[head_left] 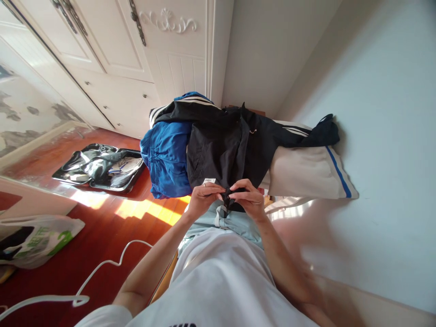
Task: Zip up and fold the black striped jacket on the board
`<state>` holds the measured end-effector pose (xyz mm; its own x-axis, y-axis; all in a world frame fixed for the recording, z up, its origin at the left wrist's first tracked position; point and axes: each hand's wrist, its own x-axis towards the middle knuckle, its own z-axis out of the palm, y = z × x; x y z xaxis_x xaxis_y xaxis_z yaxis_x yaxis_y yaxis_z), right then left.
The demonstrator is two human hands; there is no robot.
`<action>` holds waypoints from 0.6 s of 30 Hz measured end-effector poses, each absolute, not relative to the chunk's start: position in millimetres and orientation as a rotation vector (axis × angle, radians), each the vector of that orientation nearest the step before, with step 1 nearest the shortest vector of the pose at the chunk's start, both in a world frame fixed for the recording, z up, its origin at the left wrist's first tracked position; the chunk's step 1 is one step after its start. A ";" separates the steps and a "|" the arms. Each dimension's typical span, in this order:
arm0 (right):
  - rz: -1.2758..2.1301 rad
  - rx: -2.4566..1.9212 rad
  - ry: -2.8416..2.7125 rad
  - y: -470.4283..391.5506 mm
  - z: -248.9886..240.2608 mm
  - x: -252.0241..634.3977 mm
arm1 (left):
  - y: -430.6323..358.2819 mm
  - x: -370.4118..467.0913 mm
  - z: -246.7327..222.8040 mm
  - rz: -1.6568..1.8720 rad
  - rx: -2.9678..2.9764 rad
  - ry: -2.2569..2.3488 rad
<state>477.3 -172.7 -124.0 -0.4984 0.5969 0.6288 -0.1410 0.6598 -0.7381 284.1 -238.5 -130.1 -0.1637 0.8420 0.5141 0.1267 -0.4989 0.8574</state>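
A black jacket [218, 145] with white-striped sleeves lies spread out in front of me, its hem toward my body. At the bottom of its front opening, my left hand [207, 196] and my right hand [248, 199] pinch the dark hem edges, fingertips close together. Whether a zipper end is between the fingers is too small to tell. A white label [209, 180] shows on the jacket beside my left hand. Under the jacket, blue cloth [170, 156] with a gathered band sticks out to the left, and beige cloth [306, 172] with a blue stripe to the right.
An open suitcase [97, 170] with clothes in it lies on the red wooden floor at left. Nearer, there is a plastic bag [41, 240] and a white cable [102, 263]. A white wardrobe [112, 41] stands beyond, and a pale wall [381, 136] rises at right.
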 end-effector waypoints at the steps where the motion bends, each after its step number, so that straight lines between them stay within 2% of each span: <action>1: 0.942 -0.360 -1.862 -173.8 -125.4 476.3 | -238.6 285.0 -130.3 1.719 1.559 1.119; 18: 1.119 -0.410 -1.697 -179.4 -141.2 470.8 | -233.3 287.7 -130.9 1.605 1.497 1.080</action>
<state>470.8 -179.4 -141.2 -0.4242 0.7125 0.5589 -0.2328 0.5106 -0.8277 287.7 -233.3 -130.9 -0.1061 0.8981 0.4268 0.0573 -0.4230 0.9043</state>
